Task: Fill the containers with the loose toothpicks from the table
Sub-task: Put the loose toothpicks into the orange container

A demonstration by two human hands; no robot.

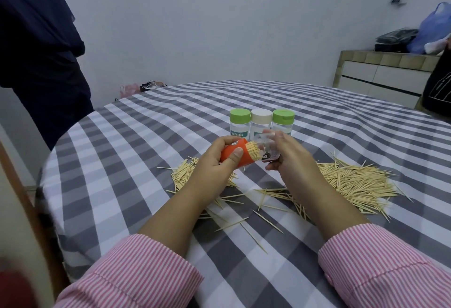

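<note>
Above the bench (146, 136), left hand (214, 161) grips an orange base (231, 156) packed with toothpicks (252, 151), axis toward 2 o'clock; right hand (290, 153) pinches the clear cover (271, 147) just beyond, mouth facing them.

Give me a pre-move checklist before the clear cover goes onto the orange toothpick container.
1. Left hand grips the orange container: ok.
2. Right hand holds the clear cover at the container's open end: ok.
3. Toothpick bundle sits packed inside, tips toward the cover: ok.
4. No stray tips caught at the rim: cannot tell, the cover blurs it.
5. Three capped containers stand upright, apart from the hands: ok.
6. Table cleared of loose toothpicks: not ok, piles lie on both sides on the checked cloth.
</note>
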